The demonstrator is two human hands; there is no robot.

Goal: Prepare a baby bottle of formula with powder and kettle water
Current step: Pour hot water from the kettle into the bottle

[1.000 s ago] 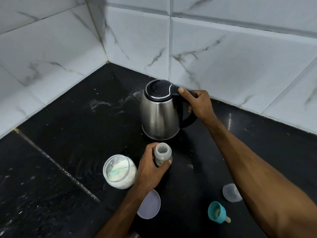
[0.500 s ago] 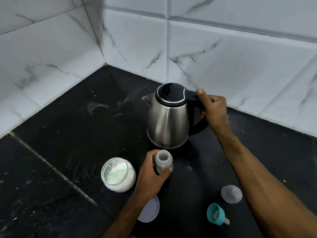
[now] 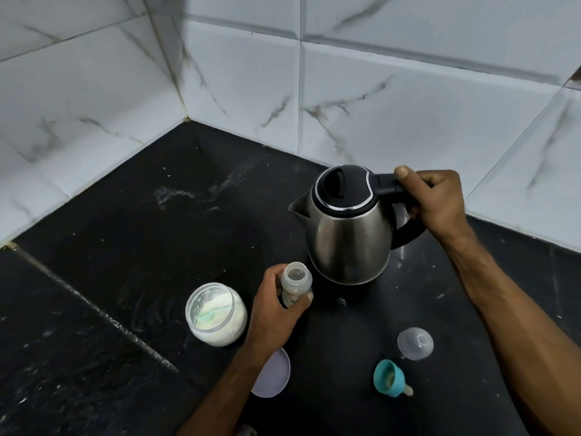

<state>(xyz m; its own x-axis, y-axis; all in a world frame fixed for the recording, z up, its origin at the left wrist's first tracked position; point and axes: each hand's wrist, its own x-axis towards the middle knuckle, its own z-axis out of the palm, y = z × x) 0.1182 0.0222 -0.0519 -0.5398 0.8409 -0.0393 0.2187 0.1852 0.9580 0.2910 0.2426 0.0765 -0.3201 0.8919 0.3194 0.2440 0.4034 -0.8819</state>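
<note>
A steel kettle (image 3: 347, 234) with a black lid is upright over the black counter, its spout pointing left. My right hand (image 3: 435, 202) grips its black handle, thumb on top. Just in front of the kettle stands a small open baby bottle (image 3: 295, 283); my left hand (image 3: 276, 309) holds it around the body. An open glass jar of white powder (image 3: 217, 314) stands to the left of that hand. The teal bottle collar with its teat (image 3: 390, 379) lies at the front right, with the clear dome cap (image 3: 415, 343) beside it.
A pale round lid (image 3: 273, 376) lies on the counter (image 3: 125, 278) under my left forearm. White marble-look tiled walls (image 3: 377, 105) meet in a corner behind the kettle. White powder smears mark the counter at mid left.
The kettle has shifted to the right and toward me in my right hand. My left hand keeps its hold on the bottle in the same place.
</note>
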